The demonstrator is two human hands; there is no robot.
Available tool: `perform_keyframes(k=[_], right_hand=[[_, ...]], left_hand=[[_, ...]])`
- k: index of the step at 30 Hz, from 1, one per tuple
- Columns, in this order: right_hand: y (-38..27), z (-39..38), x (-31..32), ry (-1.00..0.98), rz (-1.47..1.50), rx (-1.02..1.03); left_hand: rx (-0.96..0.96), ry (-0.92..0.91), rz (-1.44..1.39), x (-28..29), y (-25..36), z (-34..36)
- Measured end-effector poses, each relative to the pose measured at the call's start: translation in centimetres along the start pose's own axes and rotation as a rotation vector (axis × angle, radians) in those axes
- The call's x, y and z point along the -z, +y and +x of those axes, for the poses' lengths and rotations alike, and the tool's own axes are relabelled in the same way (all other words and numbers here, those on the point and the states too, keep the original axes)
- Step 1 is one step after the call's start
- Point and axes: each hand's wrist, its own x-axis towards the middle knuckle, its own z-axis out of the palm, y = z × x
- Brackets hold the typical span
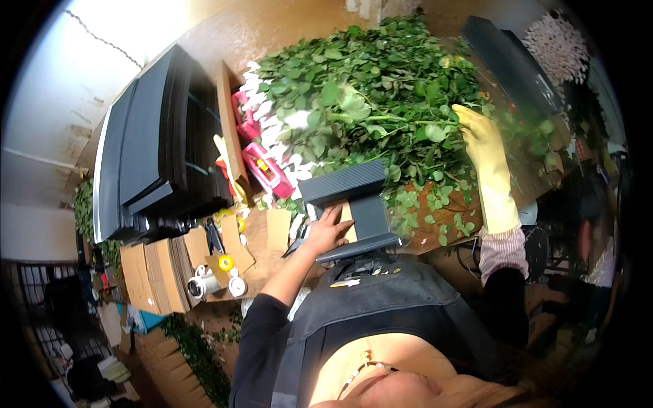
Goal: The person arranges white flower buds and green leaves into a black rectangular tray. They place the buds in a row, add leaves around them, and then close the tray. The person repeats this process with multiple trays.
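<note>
Nearest is the dark apron (381, 294). Just beyond it, the bare left hand (328, 232) lies with its fingers slightly spread on a brown cardboard piece (349, 230), inside the folded grey corrugated sheet (371, 212). Farther, on the right, the right hand (484, 132), in a yellow glove, has its fingers closed at the right end of a leafy stem (389, 119). This stem lies across above the leafy heap (381, 64). Far left stands a stack of dark sheets (153, 129).
</note>
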Motion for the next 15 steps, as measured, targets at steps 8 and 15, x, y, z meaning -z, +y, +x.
perform_keyframes(k=[8, 15], right_hand=[[2.5, -13.1, 0.5, -0.419, 0.154, -0.231], [3.2, -18.9, -1.6, -1.221, -0.565, -0.230]], left_hand=[[0.134, 0.241, -0.807, -0.9, 0.2, -0.8], [0.026, 0.132, -0.293, -1.8, -1.0, -0.7]])
